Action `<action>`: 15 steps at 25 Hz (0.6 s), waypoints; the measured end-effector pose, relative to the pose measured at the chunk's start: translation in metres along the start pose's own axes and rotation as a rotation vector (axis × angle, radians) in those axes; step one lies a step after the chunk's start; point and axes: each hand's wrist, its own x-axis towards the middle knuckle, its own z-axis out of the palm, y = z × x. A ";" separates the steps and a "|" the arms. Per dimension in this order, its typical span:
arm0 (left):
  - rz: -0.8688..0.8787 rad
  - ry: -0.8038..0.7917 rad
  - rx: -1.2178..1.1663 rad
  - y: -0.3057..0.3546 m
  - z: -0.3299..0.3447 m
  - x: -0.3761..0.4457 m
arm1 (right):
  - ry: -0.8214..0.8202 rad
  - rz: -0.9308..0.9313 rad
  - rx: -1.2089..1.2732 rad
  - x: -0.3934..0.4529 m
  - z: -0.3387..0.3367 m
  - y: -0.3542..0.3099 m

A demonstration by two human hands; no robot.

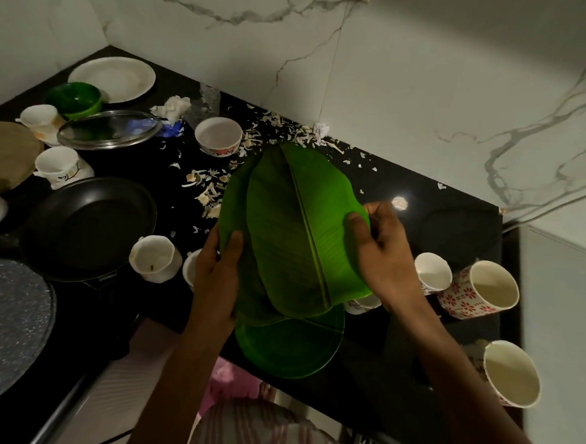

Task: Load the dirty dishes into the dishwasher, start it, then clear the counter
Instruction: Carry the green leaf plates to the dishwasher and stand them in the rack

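Hands are holding a leaf plate (pixel 294 228) tilted above the black counter (pixel 455 231) — left hand (pixel 218 272) gripping its left edge, thumb on top, right hand (pixel 382 251) pinching the right edge between thumb and curled fingers. Another green plate (pixel 290 348) is lying just below, cups (pixel 486 288) standing alongside.

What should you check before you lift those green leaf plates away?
1. Left hand grips the leaf plates: ok.
2. Right hand grips the opposite edge: ok.
3. Plates stacked evenly: not ok, they are fanned out.
4. Round green plate underneath held too: cannot tell.
5. Cups close to the right arm: not ok.
6. Dishwasher open: cannot tell, not in view.
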 end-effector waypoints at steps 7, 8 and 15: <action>0.013 0.020 0.028 -0.001 0.002 -0.001 | 0.004 0.059 0.034 -0.015 0.019 0.001; 0.011 0.022 0.031 0.000 0.003 -0.002 | 0.004 0.076 0.048 -0.018 0.022 0.003; -0.027 -0.035 -0.008 0.003 0.004 -0.011 | -0.067 0.075 0.131 -0.036 0.031 0.005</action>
